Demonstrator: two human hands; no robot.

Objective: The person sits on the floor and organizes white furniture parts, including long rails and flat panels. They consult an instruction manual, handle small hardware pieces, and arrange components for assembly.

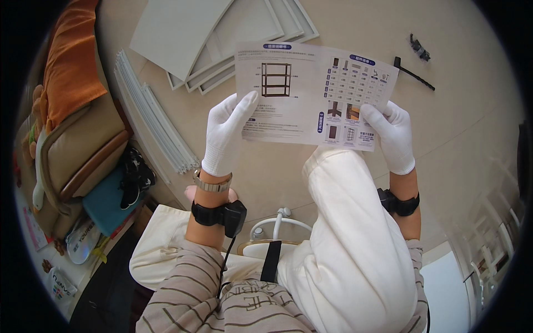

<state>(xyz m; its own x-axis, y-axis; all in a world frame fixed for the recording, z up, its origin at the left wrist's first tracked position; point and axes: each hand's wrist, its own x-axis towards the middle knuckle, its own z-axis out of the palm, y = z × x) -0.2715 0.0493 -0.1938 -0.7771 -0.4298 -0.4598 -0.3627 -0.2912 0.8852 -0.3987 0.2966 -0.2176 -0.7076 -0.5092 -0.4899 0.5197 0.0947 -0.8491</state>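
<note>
An unfolded paper instruction sheet (300, 104) is stretched between my two white-gloved hands, its printed side towards me. It bears writing, a drawing of a four-tier shelf rack, a parts table and small assembly pictures. My left hand (228, 125) pinches the sheet's left edge, thumb on the front. At the lower right edge my right hand (389, 129) grips it the same way, thumb across the printed side. The fingers behind the paper are mostly hidden. My raised knee in cream trousers (345, 200) is just below the sheet.
White shelf panels (179, 33) lie stacked on the tiled floor beyond the sheet. A bundle of white metal posts (152, 112) lies left, beside a tan sofa (91, 154). To the right are a black mallet (412, 74) and a bag of small black parts (419, 48).
</note>
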